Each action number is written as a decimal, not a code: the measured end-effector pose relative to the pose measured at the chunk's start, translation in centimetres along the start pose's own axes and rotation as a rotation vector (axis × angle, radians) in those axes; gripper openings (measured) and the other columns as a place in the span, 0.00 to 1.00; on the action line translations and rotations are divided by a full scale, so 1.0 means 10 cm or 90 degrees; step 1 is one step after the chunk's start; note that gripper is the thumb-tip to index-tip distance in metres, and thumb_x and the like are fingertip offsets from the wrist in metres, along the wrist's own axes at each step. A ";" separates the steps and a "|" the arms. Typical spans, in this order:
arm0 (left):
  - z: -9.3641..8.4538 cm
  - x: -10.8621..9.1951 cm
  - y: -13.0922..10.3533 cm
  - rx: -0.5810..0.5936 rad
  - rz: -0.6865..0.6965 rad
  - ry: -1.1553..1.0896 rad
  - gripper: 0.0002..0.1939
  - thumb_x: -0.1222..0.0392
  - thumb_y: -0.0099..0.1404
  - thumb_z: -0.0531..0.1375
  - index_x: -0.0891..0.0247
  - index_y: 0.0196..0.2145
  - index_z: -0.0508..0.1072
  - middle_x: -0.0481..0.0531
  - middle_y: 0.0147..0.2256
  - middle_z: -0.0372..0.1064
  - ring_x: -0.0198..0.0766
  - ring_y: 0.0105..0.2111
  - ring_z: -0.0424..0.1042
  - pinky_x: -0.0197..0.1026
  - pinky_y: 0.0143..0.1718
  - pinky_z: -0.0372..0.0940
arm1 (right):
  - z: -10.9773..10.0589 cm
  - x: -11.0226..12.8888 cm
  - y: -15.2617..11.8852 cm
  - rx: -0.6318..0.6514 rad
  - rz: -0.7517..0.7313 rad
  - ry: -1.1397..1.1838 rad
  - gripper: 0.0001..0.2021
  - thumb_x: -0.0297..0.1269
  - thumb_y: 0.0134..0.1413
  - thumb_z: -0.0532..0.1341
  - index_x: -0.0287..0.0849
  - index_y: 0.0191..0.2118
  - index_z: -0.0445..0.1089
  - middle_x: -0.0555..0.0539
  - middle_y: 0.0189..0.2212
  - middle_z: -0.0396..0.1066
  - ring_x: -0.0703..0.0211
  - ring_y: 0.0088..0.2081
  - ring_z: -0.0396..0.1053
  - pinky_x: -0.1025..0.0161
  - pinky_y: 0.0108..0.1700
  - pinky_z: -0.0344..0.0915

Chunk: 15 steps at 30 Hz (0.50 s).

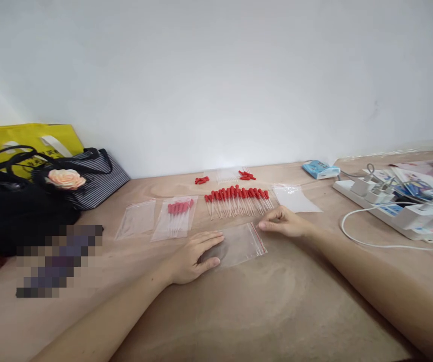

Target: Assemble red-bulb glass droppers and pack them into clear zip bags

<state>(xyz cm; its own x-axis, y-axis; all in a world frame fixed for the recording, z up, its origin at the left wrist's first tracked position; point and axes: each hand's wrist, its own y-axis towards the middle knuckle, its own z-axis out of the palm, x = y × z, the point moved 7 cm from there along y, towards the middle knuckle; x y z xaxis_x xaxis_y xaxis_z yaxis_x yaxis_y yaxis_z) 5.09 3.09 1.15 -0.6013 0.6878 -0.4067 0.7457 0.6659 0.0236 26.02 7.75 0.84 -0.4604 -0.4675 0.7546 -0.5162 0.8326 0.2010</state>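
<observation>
A clear zip-lock bag (237, 246) with a red seal line lies flat on the table in front of me. My left hand (197, 256) rests on its left end, fingers stretched out and thumb apart. At the sealed right end, my right hand (282, 222) has thumb and fingertips pinched at the bag's upper corner. Just beyond, a row of glass droppers (235, 201) with red rubber bulbs lies side by side. To the left, another clear bag (159, 229) has several droppers (179, 213) in or on it; which one I cannot tell.
One more clear bag (135, 221) lies farther left, and a stack of bags (295, 198) lies right of the row. Loose red bulbs (246, 175) sit near the wall. A power strip (382, 211) with cables is at right, a striped bag (99, 178) at left.
</observation>
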 end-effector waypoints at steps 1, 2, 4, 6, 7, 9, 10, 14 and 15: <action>0.00 0.00 0.00 -0.002 0.005 0.001 0.24 0.51 0.63 0.50 0.59 0.56 0.56 0.52 0.56 0.54 0.41 0.56 0.52 0.48 0.56 0.50 | -0.13 -0.10 0.05 -0.059 0.051 -0.051 0.17 0.46 0.49 0.56 0.37 0.23 0.71 0.50 0.20 0.68 0.63 0.25 0.64 0.68 0.28 0.59; 0.00 0.00 0.00 -0.004 0.007 0.001 0.24 0.51 0.63 0.50 0.59 0.56 0.56 0.52 0.56 0.54 0.41 0.56 0.52 0.48 0.56 0.50 | -0.28 -0.21 0.10 -0.137 0.108 -0.107 0.16 0.45 0.49 0.55 0.37 0.22 0.71 0.50 0.19 0.67 0.64 0.25 0.64 0.69 0.27 0.58; 0.00 0.01 -0.01 -0.007 0.008 0.002 0.23 0.52 0.63 0.50 0.59 0.55 0.57 0.52 0.56 0.54 0.40 0.56 0.52 0.48 0.56 0.50 | -0.59 -0.46 0.15 -0.280 0.292 -0.224 0.12 0.41 0.48 0.55 0.39 0.24 0.71 0.50 0.22 0.69 0.63 0.27 0.66 0.70 0.29 0.58; 0.01 0.01 -0.01 -0.006 0.007 0.002 0.23 0.52 0.63 0.51 0.60 0.55 0.57 0.53 0.56 0.54 0.40 0.56 0.52 0.48 0.56 0.50 | -0.73 -0.60 0.26 -0.312 0.360 -0.257 0.09 0.36 0.46 0.56 0.38 0.25 0.72 0.46 0.24 0.71 0.60 0.29 0.67 0.69 0.30 0.58; 0.01 0.01 -0.01 -0.005 0.006 0.000 0.23 0.52 0.63 0.51 0.60 0.55 0.57 0.53 0.56 0.54 0.40 0.56 0.52 0.48 0.56 0.50 | -0.78 -0.67 0.32 -0.315 0.388 -0.266 0.08 0.35 0.44 0.57 0.37 0.25 0.72 0.45 0.24 0.71 0.59 0.30 0.67 0.68 0.30 0.58; 0.01 0.01 -0.01 -0.006 0.006 -0.005 0.23 0.53 0.63 0.51 0.60 0.54 0.58 0.53 0.56 0.54 0.40 0.56 0.52 0.48 0.56 0.50 | -0.81 -0.78 0.43 -0.307 0.426 -0.270 0.07 0.33 0.41 0.59 0.36 0.23 0.72 0.42 0.23 0.71 0.56 0.30 0.68 0.67 0.30 0.59; 0.01 0.01 -0.01 -0.008 0.007 -0.008 0.23 0.53 0.63 0.51 0.60 0.54 0.58 0.53 0.56 0.54 0.40 0.56 0.52 0.48 0.56 0.50 | -0.82 -0.83 0.47 -0.302 0.445 -0.272 0.06 0.33 0.39 0.60 0.36 0.22 0.71 0.41 0.22 0.71 0.54 0.30 0.68 0.66 0.29 0.59; 0.01 0.01 -0.01 -0.020 0.014 -0.014 0.22 0.53 0.63 0.52 0.60 0.54 0.59 0.53 0.56 0.55 0.40 0.56 0.53 0.48 0.56 0.50 | -0.80 -0.94 0.54 -0.289 0.495 -0.261 0.05 0.32 0.37 0.61 0.36 0.20 0.70 0.39 0.22 0.70 0.50 0.30 0.69 0.64 0.29 0.60; 0.01 0.01 -0.01 -0.021 0.016 -0.014 0.23 0.53 0.63 0.52 0.60 0.54 0.59 0.53 0.56 0.55 0.40 0.56 0.53 0.48 0.56 0.50 | -0.80 -0.95 0.55 -0.289 0.504 -0.254 0.04 0.31 0.37 0.61 0.36 0.20 0.70 0.39 0.21 0.70 0.50 0.30 0.69 0.64 0.29 0.60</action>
<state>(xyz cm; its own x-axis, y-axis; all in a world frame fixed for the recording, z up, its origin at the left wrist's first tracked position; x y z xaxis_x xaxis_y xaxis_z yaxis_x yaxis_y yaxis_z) 4.97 3.10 1.03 -0.5762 0.6975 -0.4260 0.7500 0.6584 0.0635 33.37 19.13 -0.27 -0.8043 0.2758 0.5264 0.3318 0.9433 0.0127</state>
